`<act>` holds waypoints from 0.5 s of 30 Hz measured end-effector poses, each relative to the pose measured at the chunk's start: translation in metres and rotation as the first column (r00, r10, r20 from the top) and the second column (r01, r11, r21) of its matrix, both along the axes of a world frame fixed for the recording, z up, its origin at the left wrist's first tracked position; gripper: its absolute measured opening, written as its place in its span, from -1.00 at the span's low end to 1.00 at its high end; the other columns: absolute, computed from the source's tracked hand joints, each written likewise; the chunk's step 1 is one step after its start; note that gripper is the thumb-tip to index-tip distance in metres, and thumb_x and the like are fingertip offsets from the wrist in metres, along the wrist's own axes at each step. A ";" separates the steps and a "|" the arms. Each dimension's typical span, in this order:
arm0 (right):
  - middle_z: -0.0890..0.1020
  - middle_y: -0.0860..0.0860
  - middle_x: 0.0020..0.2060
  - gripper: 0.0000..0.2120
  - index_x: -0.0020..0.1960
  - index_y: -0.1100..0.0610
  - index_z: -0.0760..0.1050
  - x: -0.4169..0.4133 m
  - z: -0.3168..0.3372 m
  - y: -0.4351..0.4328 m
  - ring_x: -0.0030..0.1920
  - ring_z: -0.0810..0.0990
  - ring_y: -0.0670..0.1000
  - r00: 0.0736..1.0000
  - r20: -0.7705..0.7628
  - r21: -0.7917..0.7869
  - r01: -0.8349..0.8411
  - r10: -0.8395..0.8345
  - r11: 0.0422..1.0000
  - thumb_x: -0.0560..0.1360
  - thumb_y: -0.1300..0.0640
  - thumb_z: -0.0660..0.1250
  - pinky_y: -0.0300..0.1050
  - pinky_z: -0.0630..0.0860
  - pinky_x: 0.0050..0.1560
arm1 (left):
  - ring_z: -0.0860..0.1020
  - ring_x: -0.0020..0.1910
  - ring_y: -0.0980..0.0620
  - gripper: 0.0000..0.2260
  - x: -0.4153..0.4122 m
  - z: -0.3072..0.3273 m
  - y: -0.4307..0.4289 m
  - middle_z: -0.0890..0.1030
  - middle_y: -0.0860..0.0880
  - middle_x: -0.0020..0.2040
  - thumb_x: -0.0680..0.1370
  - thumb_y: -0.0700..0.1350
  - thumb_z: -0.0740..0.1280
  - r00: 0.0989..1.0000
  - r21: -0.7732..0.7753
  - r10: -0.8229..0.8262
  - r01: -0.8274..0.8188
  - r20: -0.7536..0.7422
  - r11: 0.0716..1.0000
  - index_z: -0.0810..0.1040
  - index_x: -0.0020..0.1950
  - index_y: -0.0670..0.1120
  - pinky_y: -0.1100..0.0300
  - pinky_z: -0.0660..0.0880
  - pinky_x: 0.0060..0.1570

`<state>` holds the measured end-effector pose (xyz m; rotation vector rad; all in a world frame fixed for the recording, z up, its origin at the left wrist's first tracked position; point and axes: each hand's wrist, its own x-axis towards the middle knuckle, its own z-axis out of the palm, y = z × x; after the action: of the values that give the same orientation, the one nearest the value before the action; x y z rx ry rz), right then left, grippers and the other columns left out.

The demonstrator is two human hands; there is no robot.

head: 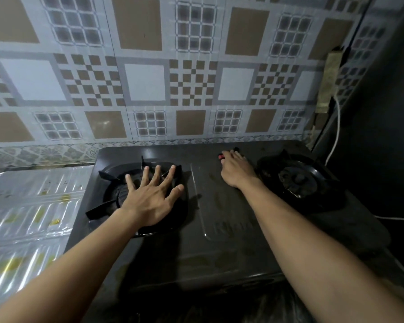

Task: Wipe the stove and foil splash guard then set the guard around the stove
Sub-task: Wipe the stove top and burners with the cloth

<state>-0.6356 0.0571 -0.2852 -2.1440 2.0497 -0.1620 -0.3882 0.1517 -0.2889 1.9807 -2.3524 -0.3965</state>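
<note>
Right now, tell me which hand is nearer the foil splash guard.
Left. The left hand lies spread over the left burner, beside the foil splash guard lying flat left of the stove. The right hand works past the stove's middle, farther away.

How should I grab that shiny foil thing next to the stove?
Probably by the foil splash guard's long edge beside the stove, one hand at each end. It lies flat and looks thin and ribbed, so a one-handed pinch may crumple it. Reach from the stove side.
</note>
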 end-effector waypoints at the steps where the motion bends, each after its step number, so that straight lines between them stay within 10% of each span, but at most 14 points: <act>1: 0.25 0.20 0.52 -0.55 0.54 0.19 0.18 0.012 0.000 0.001 0.53 0.19 0.16 0.998 0.010 -0.007 -0.056 0.056 0.998 0.66 0.19 0.03 0.10 0.10 0.51 | -0.29 0.57 -0.13 -0.36 0.000 0.000 0.000 -0.21 -0.02 0.62 0.52 0.39 -0.24 1.000 -0.007 -0.004 0.004 -0.002 1.000 -0.31 0.55 0.24 -0.38 -0.33 0.42; 15: 0.48 0.12 0.39 -0.65 0.42 0.11 0.31 0.064 -0.007 0.065 0.31 0.46 0.23 0.935 0.142 -0.062 -0.319 0.324 0.946 0.65 0.17 0.10 0.15 0.33 0.33 | -0.20 0.60 -0.04 -0.42 -0.003 0.004 0.001 -0.19 -0.07 0.63 0.64 0.22 -0.14 0.998 -0.094 -0.068 0.067 0.000 0.993 -0.15 0.62 0.06 -0.31 -0.27 0.46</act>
<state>-0.5714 0.1220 -0.2926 -2.3726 1.6002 -0.3103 -0.3910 0.1529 -0.2845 1.8631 -2.3936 -0.2857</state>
